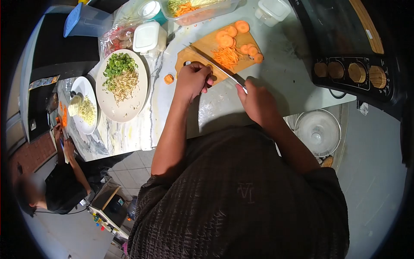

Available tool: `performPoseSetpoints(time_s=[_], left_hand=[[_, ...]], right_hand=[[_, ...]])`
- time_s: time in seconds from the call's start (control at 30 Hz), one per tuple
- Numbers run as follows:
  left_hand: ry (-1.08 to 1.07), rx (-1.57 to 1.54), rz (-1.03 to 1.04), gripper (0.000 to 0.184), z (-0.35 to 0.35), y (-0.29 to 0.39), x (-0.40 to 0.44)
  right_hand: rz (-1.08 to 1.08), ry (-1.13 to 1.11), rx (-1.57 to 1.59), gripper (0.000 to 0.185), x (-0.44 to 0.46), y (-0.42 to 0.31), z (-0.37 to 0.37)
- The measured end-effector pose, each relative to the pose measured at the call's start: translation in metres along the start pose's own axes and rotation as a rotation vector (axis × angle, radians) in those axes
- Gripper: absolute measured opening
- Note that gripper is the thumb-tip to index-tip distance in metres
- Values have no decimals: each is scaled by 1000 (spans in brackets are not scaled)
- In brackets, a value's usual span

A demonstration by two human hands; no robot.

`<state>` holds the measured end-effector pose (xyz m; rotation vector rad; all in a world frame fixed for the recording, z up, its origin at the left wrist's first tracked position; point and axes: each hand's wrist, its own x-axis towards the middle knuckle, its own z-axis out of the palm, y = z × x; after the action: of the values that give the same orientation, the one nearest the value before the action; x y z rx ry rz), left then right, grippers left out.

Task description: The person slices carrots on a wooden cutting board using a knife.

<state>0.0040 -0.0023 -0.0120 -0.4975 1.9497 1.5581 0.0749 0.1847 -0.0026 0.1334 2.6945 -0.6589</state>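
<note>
My right hand grips the handle of a kitchen knife, its blade lying diagonally across the wooden cutting board. At the board's near edge, my left hand is closed with its fingers curled; whatever may be inside them is hidden. Shredded carrot is heaped just beyond the blade. Round carrot slices lie at the far side of the board, with several more near its right corner. A carrot end piece rests on the counter left of my left hand.
A large plate holds chopped greens and bean sprouts. Lidded tubs and a clear container of shredded vegetables stand behind. An oven is at right, a fan below the counter. Another person works at left.
</note>
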Motion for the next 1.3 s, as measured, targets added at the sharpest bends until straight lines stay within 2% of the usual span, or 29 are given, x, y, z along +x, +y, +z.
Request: performPoseSetpoints(time_s=[0.43, 0.7, 1.3], left_hand=[[-24, -20, -14, 22, -3, 1, -2], [-8, -41, -18, 21, 1, 4, -3], [-8, -47, 22, 21, 2, -6, 3]], right_hand=[[-67, 25, 177, 37, -4, 7, 3], [-43, -52, 192, 39, -4, 3, -7], [-11, -108, -54, 40, 8, 2, -10]])
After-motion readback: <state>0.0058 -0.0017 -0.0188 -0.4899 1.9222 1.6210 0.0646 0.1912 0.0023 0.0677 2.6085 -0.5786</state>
